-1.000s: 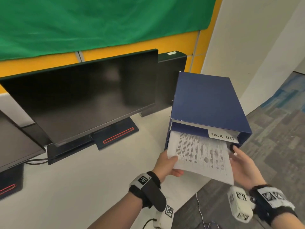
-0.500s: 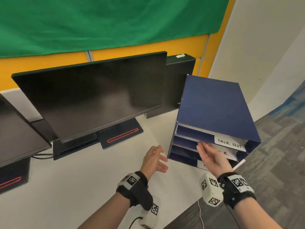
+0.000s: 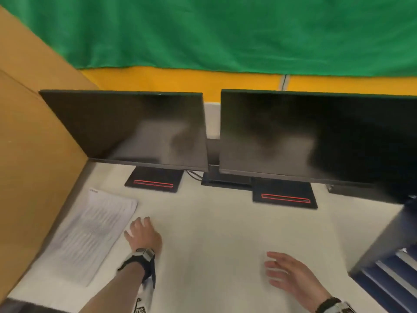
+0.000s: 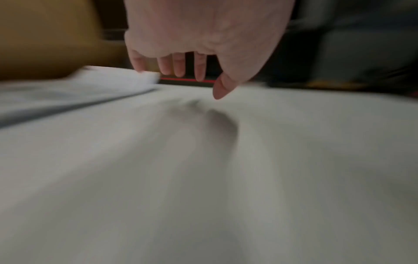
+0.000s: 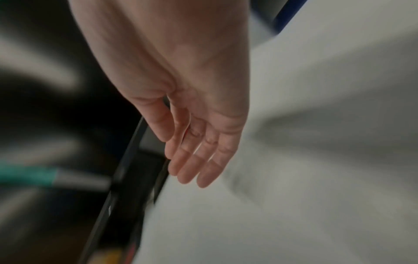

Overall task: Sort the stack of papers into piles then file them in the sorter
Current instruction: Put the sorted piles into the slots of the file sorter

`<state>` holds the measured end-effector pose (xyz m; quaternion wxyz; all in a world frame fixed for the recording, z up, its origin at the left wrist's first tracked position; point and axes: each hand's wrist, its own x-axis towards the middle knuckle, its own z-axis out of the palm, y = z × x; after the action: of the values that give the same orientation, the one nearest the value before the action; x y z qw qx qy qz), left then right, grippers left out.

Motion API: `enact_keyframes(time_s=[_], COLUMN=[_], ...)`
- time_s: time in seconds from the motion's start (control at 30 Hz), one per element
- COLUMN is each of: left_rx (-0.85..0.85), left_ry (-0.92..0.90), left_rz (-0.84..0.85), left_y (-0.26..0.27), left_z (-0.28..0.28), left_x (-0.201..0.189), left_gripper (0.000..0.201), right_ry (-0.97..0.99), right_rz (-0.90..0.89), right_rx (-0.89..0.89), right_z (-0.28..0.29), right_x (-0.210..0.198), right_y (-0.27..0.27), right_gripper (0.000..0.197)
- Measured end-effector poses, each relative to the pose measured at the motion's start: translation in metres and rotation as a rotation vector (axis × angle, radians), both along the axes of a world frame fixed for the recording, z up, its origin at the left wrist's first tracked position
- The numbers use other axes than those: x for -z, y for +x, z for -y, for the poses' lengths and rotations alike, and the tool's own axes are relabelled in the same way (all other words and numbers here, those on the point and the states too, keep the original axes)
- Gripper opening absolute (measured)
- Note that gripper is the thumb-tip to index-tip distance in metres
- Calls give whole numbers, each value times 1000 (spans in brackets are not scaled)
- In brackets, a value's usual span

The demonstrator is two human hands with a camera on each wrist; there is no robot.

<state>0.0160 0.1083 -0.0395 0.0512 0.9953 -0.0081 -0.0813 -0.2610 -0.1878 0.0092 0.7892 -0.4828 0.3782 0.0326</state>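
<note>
A pile of printed papers [image 3: 90,236] lies flat on the white desk [image 3: 214,233] at the left, against a brown partition. My left hand [image 3: 141,232] hovers just right of the pile, fingers relaxed and holding nothing; the left wrist view shows its fingers [image 4: 178,66] hanging above the desk beside the papers [image 4: 113,78]. My right hand [image 3: 284,274] floats open over the desk at the lower right, palm turned left and empty; its straight fingers [image 5: 203,160] show in the right wrist view. The blue sorter [image 3: 390,274] stands at the right edge, its slots partly cut off.
Two dark monitors [image 3: 140,129] [image 3: 316,136] stand side by side at the back on black bases with red stripes [image 3: 153,182]. A brown partition [image 3: 33,154] closes the left side. Green cloth [image 3: 225,30] hangs behind above a yellow wall.
The papers went into the sorter and both hands let go. The view has swung left from the sorter to the remaining pile, and both hands moved left across the desk, empty.
</note>
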Motion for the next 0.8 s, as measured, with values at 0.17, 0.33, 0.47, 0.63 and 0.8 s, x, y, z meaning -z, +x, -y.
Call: enact_keyframes(time_s=[0.17,0.33,0.47,0.63,0.8], left_rx=[-324,-217,-110,224,364], left_ry=[80,99,123,236,229], left_rz=[-199,-195,-184,-201,-274], left_y=[29,12,-25,-85,-103], left_z=[-110,-90,-20,74,119], left_x=[22,11,16,6,-15], left_gripper=[84,79,82,72,50], right_ry=[-56,-72,-89,-140,-170], right_rz=[-88,-71,-62,-102,-147], right_rx=[-244,-280,-265,-245,-211], right_z=[-29,-31,-27,-24,-25], right_x=[10,13,13,16,23], right_y=[43,58,66,79,90], right_gripper=[24,23,24,25,23])
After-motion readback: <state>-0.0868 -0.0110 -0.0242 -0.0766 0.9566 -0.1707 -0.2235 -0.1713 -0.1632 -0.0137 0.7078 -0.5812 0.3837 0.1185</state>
